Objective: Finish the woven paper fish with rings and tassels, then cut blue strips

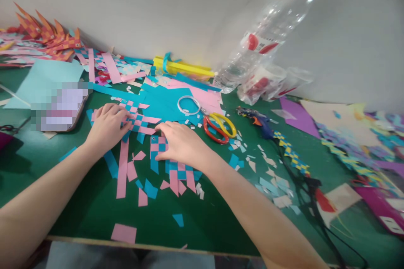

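My left hand (107,125) grips the weave (136,120); whether my right hand (184,143) grasps, I can't tell. Likely I'm aligning strips (152,120), which calls for steady pinching.

Woven paper pieces (137,123), scraps (151,189), scissors (206,123) and a phone (65,107) strew the green table (94,218).

I count two hands of my own, one left hand (107,122) and one right hand (181,141); at least two pink-and-blue woven pieces (135,122); one pair of scissors (208,116); one glue gun (265,128), right; one bottle (260,42), far; one phone (65,107), left; uncountably many paper scraps (151,189).
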Demonstrator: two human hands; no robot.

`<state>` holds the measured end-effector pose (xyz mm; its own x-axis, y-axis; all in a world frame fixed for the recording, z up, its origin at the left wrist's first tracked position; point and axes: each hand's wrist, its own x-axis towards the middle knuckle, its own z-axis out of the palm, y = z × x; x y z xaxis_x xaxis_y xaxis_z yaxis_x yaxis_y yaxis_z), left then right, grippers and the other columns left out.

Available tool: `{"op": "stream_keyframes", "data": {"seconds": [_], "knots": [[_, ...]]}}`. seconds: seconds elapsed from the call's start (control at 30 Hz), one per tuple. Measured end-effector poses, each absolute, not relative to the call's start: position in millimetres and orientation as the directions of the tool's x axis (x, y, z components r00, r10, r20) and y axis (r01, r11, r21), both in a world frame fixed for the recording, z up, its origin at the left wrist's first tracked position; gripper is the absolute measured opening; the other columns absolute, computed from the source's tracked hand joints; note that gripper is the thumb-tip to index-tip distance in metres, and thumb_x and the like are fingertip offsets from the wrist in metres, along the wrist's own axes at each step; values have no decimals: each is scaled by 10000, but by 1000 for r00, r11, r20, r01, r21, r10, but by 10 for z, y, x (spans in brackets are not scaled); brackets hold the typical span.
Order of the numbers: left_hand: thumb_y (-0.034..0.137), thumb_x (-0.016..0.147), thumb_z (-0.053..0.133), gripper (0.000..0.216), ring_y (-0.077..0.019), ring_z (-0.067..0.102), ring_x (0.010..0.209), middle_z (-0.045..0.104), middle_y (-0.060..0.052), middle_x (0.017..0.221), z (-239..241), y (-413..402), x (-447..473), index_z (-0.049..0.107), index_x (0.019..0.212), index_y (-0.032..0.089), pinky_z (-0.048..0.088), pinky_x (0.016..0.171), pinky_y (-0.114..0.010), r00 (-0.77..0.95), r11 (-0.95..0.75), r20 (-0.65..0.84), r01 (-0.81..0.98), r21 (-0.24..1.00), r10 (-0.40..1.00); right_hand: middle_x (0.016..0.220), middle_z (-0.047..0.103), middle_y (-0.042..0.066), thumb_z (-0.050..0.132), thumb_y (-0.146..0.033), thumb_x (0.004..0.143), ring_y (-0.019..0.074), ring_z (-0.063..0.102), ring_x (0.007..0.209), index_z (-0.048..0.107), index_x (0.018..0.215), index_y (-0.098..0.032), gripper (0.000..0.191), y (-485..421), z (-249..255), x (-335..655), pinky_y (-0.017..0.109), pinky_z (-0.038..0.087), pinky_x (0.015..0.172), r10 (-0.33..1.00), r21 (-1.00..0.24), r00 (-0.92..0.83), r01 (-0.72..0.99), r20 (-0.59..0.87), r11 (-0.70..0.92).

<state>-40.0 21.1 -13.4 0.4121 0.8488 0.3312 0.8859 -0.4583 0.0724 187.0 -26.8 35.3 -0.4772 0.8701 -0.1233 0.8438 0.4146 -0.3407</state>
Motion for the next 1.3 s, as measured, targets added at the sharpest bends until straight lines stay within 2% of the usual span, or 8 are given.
{"op": "stream_keyframes", "data": {"seconds": [0.1,0.2,0.37,0.53,0.67,0.87,1.07,1.3], "knots": [[322,893,477,223,-326,475,1157,621,-107,1140,-129,210,-400,635,986,194,394,950,-488,411,-457,328,886,75,850,1238,569,120,793,-347,656,282,608,1021,544,1244,-159,665,-264,350,1896,386,514,762,861,-423,-490,814,-136,397],[320,894,481,215,-325,473,1152,617,-108,1142,-112,201,-394,629,985,192,403,934,-482,406,-452,316,888,84,857,1267,551,102,735,-260,717,244,613,1035,566,1218,-190,534,-257,349,1921,369,525,804,858,-534,-496,765,-134,360],[302,906,471,209,-319,464,1155,606,-106,1149,-87,185,-384,620,999,189,401,942,-480,415,-461,298,881,104,860,1169,644,74,617,-150,797,204,610,1085,626,1069,-188,275,-220,383,1935,353,513,899,905,-680,-416,690,-92,248],[306,899,494,181,-328,466,1157,612,-107,1148,-112,199,-396,620,985,208,396,944,-481,403,-457,309,881,123,861,1029,709,60,639,-166,790,182,671,951,641,964,-192,176,-178,275,1892,335,560,811,938,-826,-345,535,-23,176],[319,903,489,204,-327,467,1153,612,-104,1149,-117,200,-398,615,1004,195,403,933,-485,411,-460,309,882,104,858,1006,715,52,642,-162,793,178,675,909,649,986,-197,196,-176,142,1829,320,557,745,944,-803,-326,549,52,234],[316,902,483,207,-323,458,1164,613,-107,1152,-100,184,-389,620,998,195,392,957,-466,403,-452,299,885,113,865,1050,707,49,662,-144,802,153,654,931,684,999,-178,201,-165,10,1774,301,519,819,910,-722,-373,578,182,381],[324,893,468,246,-332,462,1166,617,-116,1155,-129,204,-398,634,1005,182,386,959,-488,397,-451,310,883,128,864,1045,704,63,665,-156,805,182,637,971,692,1000,-181,199,-151,-56,1743,355,498,859,901,-654,-390,634,190,412],[332,901,468,254,-334,462,1160,616,-116,1164,-129,202,-399,632,1014,173,398,953,-477,410,-460,313,881,106,857,1078,690,64,645,-166,826,196,620,1011,684,1008,-176,187,-145,-88,1747,367,491,893,900,-633,-392,651,192,419]]}}
